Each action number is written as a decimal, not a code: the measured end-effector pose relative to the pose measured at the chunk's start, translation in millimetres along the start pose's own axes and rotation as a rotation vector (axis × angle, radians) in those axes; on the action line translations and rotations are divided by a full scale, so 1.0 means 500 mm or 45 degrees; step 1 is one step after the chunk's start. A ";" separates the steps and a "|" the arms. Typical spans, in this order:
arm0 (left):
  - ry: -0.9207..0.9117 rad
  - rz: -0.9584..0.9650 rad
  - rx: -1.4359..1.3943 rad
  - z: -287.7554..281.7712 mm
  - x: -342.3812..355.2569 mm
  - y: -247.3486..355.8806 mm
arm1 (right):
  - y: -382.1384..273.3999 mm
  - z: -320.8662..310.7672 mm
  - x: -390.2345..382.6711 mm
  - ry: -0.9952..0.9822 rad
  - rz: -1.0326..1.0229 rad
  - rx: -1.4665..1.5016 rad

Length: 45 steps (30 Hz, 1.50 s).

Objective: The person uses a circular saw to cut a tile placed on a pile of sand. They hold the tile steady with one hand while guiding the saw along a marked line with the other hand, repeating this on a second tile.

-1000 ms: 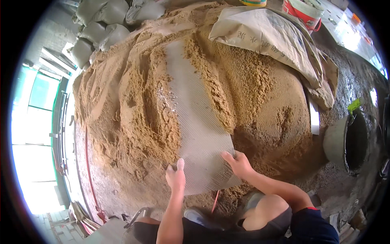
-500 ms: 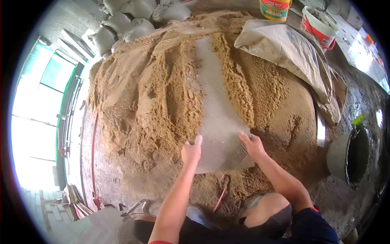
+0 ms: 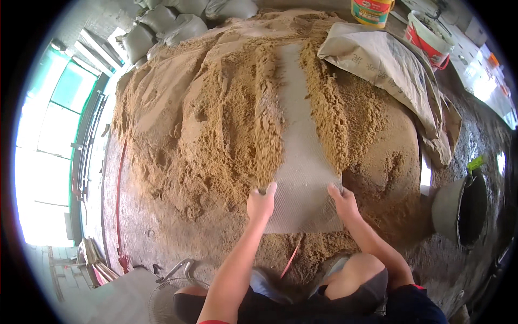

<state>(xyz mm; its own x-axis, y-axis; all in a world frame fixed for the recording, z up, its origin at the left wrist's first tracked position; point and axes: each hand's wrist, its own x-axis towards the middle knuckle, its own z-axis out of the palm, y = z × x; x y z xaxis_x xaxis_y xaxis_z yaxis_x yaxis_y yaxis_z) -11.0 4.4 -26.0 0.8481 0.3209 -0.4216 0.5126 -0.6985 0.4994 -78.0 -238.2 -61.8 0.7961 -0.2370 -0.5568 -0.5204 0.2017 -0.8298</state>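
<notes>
A long grey sheet (image 3: 303, 146), finely patterned like mesh, lies in a channel through the sand pile (image 3: 189, 108), with loose ridges of sand banked along both long sides. My left hand (image 3: 260, 201) is closed on the sheet's near left corner, thumb on top. My right hand (image 3: 343, 201) grips its right edge at about the same level, thumb forward. Under the sheet's near edge, a thin red strip (image 3: 291, 256) lies on the floor between my feet.
Grey sacks (image 3: 156, 21) stack at the back left. A paper sack (image 3: 377, 65) covers the sand's back right, near a yellow bucket (image 3: 371, 12) and a white-red bucket (image 3: 425, 39). A grey bucket (image 3: 448, 208) stands right. Bright windows (image 3: 46, 151) line the left side.
Both hands, with the sheet's near end, have moved right and away from me compared with a second ago. The sand ridge along the sheet's left side has shifted, and the view has moved slightly.
</notes>
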 end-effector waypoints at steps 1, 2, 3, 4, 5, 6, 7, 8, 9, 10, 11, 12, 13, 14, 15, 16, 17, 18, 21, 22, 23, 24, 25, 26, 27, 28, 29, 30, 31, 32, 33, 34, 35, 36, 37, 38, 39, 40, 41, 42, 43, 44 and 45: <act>-0.004 0.042 0.013 0.006 -0.012 -0.011 | 0.006 -0.007 -0.001 0.015 0.007 0.001; -0.020 0.046 0.019 0.010 -0.004 -0.011 | 0.016 -0.011 0.001 0.006 -0.020 -0.046; -0.041 -0.007 -0.007 0.003 0.001 -0.005 | 0.029 -0.011 -0.004 -0.011 -0.038 -0.087; -0.056 -0.051 -0.037 -0.002 0.010 0.007 | 0.011 -0.007 -0.007 -0.001 -0.033 -0.078; -0.070 -0.096 -0.066 -0.004 0.013 0.013 | -0.015 -0.002 0.001 -0.031 -0.016 -0.079; -0.078 -0.075 -0.060 -0.002 0.014 0.024 | -0.043 -0.004 0.012 -0.051 -0.013 -0.077; -0.034 -0.034 -0.066 0.001 0.015 0.034 | -0.053 -0.013 0.022 -0.053 -0.021 -0.156; 0.010 0.006 -0.074 0.003 0.017 0.042 | -0.042 -0.017 0.027 -0.037 -0.029 -0.146; 0.039 -0.008 -0.118 0.009 0.018 0.036 | -0.031 -0.013 0.030 -0.029 -0.036 -0.123; 0.032 -0.001 -0.114 0.013 0.014 0.027 | -0.023 -0.013 0.033 -0.023 -0.045 -0.101; -0.006 -0.005 -0.141 0.017 0.009 0.016 | -0.016 -0.018 0.035 -0.015 -0.044 -0.099; -0.041 -0.033 -0.156 0.012 -0.004 0.002 | -0.010 -0.013 0.022 -0.012 -0.045 -0.135; -0.043 -0.053 -0.144 0.008 0.002 -0.003 | -0.004 -0.008 0.010 -0.011 -0.046 -0.173; -0.070 -0.068 -0.138 0.004 0.019 -0.001 | 0.000 -0.001 0.006 -0.022 -0.026 -0.173; -0.088 -0.046 -0.147 -0.002 0.035 0.019 | -0.024 0.000 0.016 -0.017 -0.045 -0.193; -0.082 -0.028 -0.150 -0.003 0.034 0.024 | -0.040 0.000 0.021 -0.012 -0.064 -0.214; -0.047 -0.004 -0.138 -0.002 0.028 0.024 | -0.037 -0.001 0.025 -0.003 -0.045 -0.215; -0.025 0.006 -0.119 0.001 0.020 0.015 | -0.034 -0.002 0.022 0.004 -0.043 -0.212; -0.083 -0.009 -0.120 -0.009 0.014 0.025 | -0.035 -0.008 0.011 0.001 -0.054 -0.212; -0.150 -0.059 -0.120 -0.013 0.011 0.034 | -0.042 -0.015 0.010 0.018 -0.074 -0.344; -0.138 0.006 -0.079 -0.006 0.018 0.033 | -0.052 -0.027 0.010 0.039 -0.095 -0.476; -0.156 0.009 -0.069 -0.011 0.019 0.035 | -0.056 -0.047 0.009 0.054 -0.082 -0.471; -0.168 0.027 -0.107 -0.022 0.013 0.033 | -0.046 -0.074 0.005 0.049 -0.135 -0.572; -0.182 0.047 -0.145 -0.030 0.008 0.037 | -0.036 -0.104 -0.006 0.045 -0.189 -0.672; -0.204 -0.132 -0.144 -0.043 -0.007 0.047 | -0.033 -0.129 -0.035 0.062 -0.093 -0.462; -0.191 -0.008 -0.197 -0.050 0.012 0.006 | -0.042 -0.154 -0.070 0.079 -0.005 -0.246; -0.215 0.054 -0.202 -0.052 0.052 -0.047 | -0.042 -0.186 -0.103 0.124 -0.034 -0.138; -0.240 0.123 -0.207 -0.050 0.079 -0.082 | -0.036 -0.222 -0.141 0.174 -0.068 -0.028; -0.241 0.076 -0.175 -0.039 0.066 -0.062 | -0.025 -0.277 -0.182 0.271 -0.062 -0.073; -0.258 0.078 -0.159 -0.044 0.055 -0.048 | -0.002 -0.326 -0.224 0.349 -0.051 -0.104; -0.351 0.057 -0.128 -0.054 0.048 -0.030 | 0.007 -0.375 -0.276 0.510 -0.008 -0.147; -0.442 0.039 -0.098 -0.066 0.042 -0.010 | 0.024 -0.429 -0.330 0.671 0.034 -0.190; -0.449 0.048 -0.079 -0.088 0.039 0.009 | 0.069 -0.498 -0.386 0.847 0.010 -0.160; -0.386 0.094 0.237 -0.106 0.041 0.028 | 0.113 -0.566 -0.442 1.058 0.086 -0.177; -0.324 0.150 0.545 -0.117 0.043 0.052 | 0.198 -0.673 -0.507 1.240 0.115 -0.159; -0.243 0.201 0.862 -0.136 0.036 0.081 | 0.309 -0.770 -0.574 1.440 0.081 -0.012; -0.090 0.348 0.837 -0.123 0.000 0.132 | 0.415 -0.849 -0.641 1.577 0.074 0.094; -0.109 0.462 0.726 -0.096 -0.034 0.180 | 0.527 -0.915 -0.715 1.664 0.038 0.226; -0.127 0.571 0.601 -0.068 -0.060 0.208 | 0.619 -0.966 -0.780 1.705 -0.021 0.350; -0.167 1.034 0.412 -0.015 -0.068 0.207 | 0.686 -1.017 -0.854 1.716 -0.123 0.435; -0.155 1.434 0.351 -0.004 -0.064 0.172 | 0.748 -0.969 -0.825 1.822 0.203 0.603; -0.254 1.757 0.412 0.042 -0.076 0.185 | 0.771 -0.965 -0.854 1.987 0.474 0.733; -0.352 2.068 0.483 0.074 -0.075 0.202 | 0.793 -0.953 -0.864 1.988 0.481 0.734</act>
<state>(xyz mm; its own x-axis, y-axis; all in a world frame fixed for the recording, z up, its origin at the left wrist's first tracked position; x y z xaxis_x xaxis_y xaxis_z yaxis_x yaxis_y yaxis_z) 4.1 -102.1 12.2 0.3601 -0.9159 0.1770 -0.8960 -0.2868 0.3390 -775.4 -508.7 -168.1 -0.5552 -0.6643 -0.5005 -0.1451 0.6699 -0.7281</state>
